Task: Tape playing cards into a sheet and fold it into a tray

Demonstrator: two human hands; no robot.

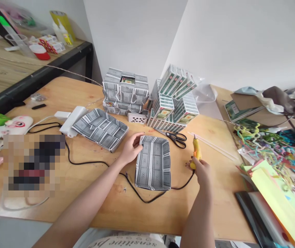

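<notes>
My left hand pinches the upper left wall of an open tray built from grey-backed playing cards, thumb inside and fingers outside. The tray sits on the table before me, its open side up. In my right hand is a yellow hot glue gun, its nozzle pointing away from me and its black cord trailing behind the tray's lower edge. A second card tray rests to the left. Black-handled scissors lie just beyond the nearer tray, close to a small pile of playing cards.
Stacked card boxes stand at the back, beside a larger construction of cards. Clear glue sticks lie at the right. Farther right are colourful pipe cleaners and paper sheets. A white power strip is at the left.
</notes>
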